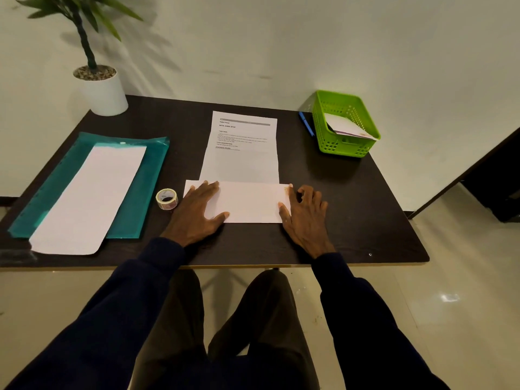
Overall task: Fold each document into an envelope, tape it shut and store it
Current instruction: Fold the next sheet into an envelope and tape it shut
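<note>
— Where is the white printed paper document?
— Flat in the middle of the dark matte tabletop, print at the far end. Its near third is turned up into a blank white panel. I'd judge that the first fold. A faint crease crosses the sheet higher up.
— And the hands?
— The left hand lies on the panel's left end, its grip wide, fingers straight and pressing. The right hand sits at the right end, thumb and forefinger on the edge and the other fingers loosely bent. Its grip holds nothing that I can see.
— What's left?
— Likely the second fold, the taping and the storing. The small roll of clear glossy tape stands just left of the left hand, untouched.
— Anything finished?
— One white paper envelope leans inside the green perforated plastic basket, far right, with a blue pen beside it. On the left, a long white sheet rests on a translucent teal plastic folder.
</note>
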